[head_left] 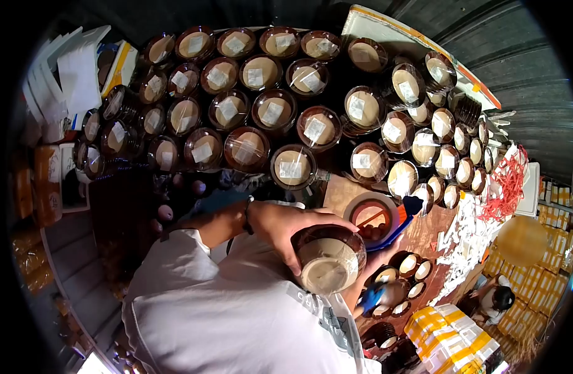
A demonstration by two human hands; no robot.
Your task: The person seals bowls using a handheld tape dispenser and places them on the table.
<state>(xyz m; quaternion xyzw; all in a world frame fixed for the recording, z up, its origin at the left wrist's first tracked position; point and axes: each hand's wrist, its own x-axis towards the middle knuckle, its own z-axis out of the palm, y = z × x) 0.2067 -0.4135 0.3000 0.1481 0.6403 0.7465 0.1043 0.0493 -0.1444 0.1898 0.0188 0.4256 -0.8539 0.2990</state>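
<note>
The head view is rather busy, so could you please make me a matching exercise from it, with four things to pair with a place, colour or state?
Things:
1. Left hand
2. Red strips
3. Bracelet
4. Boxes at bottom right

Place, colour or state:
A. white with yellow bands
B. holding a bowl
C. worn at the wrist
D. in a tangled heap, right of centre

Pairs: 1-B, 2-D, 3-C, 4-A

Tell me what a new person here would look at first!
Probably the crowd of shiny wrapped bowls with white labels, spread across the upper part of the picture. Next might be the held bowl in the middle, gripped by the person's left hand. Then perhaps the bright tangle of red strips on the right.
</note>
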